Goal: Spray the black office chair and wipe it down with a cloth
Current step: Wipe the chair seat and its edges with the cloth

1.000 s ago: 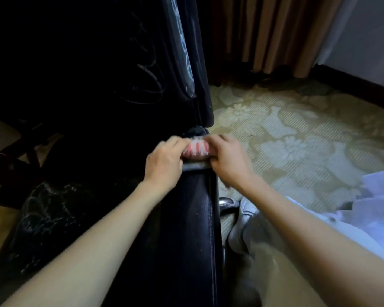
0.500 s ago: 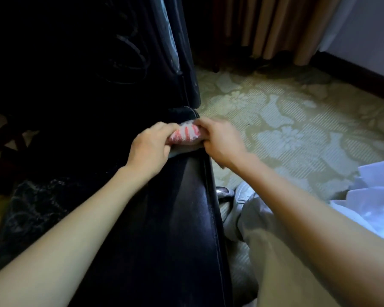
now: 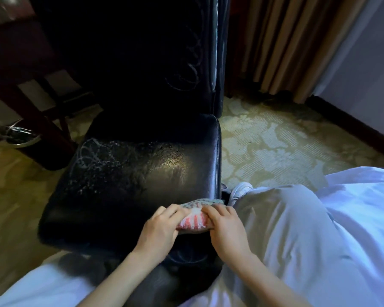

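The black leather office chair [image 3: 142, 173] fills the middle of the view, its seat speckled with white spray foam on the left and its tall backrest rising behind. A folded cloth with red-and-white stripes and a grey part [image 3: 195, 216] lies on the seat's near right corner. My left hand [image 3: 159, 229] grips the cloth's left end and my right hand [image 3: 227, 231] grips its right end, both with fingers curled over it and pressing it onto the seat. No spray bottle is in view.
Patterned beige carpet [image 3: 275, 151] spreads to the right, up to brown curtains [image 3: 286, 45] and a dark skirting board. A dark wooden table leg [image 3: 38, 129] and a shiny bin [image 3: 16, 134] stand at the left. My white-trousered leg and shoe [image 3: 239, 190] touch the chair's right side.
Both hands have drawn the cloth from the back of the seat's right edge to the near front corner. The view has pulled back, and the whole seat now shows.
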The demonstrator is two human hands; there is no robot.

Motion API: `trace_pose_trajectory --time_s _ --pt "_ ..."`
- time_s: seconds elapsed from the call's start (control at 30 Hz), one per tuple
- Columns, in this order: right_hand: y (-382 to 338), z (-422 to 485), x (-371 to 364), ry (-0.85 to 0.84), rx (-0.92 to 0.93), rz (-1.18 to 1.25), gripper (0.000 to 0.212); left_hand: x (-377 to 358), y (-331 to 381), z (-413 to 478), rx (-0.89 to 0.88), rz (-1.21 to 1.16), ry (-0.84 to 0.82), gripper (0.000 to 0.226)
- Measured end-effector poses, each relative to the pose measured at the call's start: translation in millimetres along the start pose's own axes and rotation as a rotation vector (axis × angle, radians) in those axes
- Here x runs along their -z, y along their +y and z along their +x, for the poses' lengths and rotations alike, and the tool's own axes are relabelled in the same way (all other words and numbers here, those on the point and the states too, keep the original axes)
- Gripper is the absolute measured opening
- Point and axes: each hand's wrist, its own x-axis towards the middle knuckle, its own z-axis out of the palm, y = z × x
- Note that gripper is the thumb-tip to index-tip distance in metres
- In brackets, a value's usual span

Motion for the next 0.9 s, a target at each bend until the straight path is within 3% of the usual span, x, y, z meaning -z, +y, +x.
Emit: trace_pose_trajectory --time_s 0.27,0.5,0.63,0.8,0.9 --pt "-21.6 -5.2 5.3 0.025 -0.048 -0.045 0.043 -5.2 7.7 -9.2 0.141 0.069 0.046 0.061" --pt "5.7 16.4 1.4 0.088 -0.054 -0.062 0.037 -20.6 21.7 17.1 0.157 0.118 0.066 0.054" --pt "28.5 41.8 14.9 0.101 -0.062 -0.073 0.053 -27.8 33.3 44.5 0.135 0.155 0.054 0.053" --pt "56.9 92.6 29.1 0.064 -0.084 -0.054 0.052 -25.7 34.6 106.9 0.077 0.243 0.018 0.061" --pt "70.7 141.8 33.1 0.070 -0.089 -0.064 0.049 -15.6 23.6 161.0 0.115 0.310 0.066 0.053"
